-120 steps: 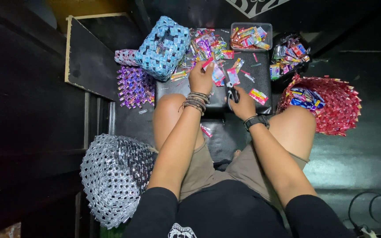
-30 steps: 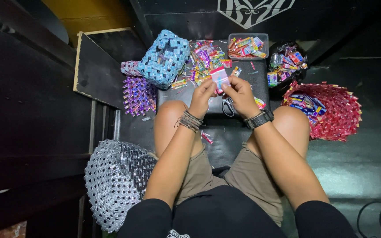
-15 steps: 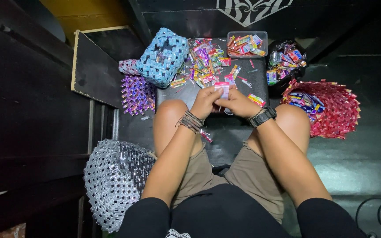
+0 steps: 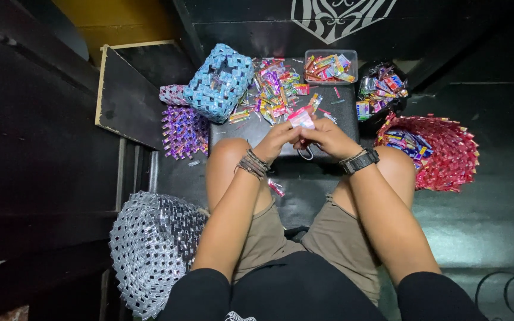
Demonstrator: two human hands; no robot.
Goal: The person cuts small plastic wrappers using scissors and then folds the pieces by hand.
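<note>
left hand (image 4: 278,139): pinching the pink wrapper strip (image 4: 300,117) from the left, fingers curled tight on it
right hand (image 4: 328,135): pinching the same strip from the right; wristwatch on that wrist
strip position: held up between both hands, above the knees, just in front of the black table (image 4: 343,119)
change: 4 s ago hands were apart in the wrapper pile (image 4: 272,92); since 1 s ago they meet on one strip, likely folding it
table: clear tray (image 4: 330,65) of strips at far edge
around: blue woven bag (image 4: 220,82), purple woven piece (image 4: 182,131), red woven basket (image 4: 441,151), silver woven basket (image 4: 153,246) on floor
</note>
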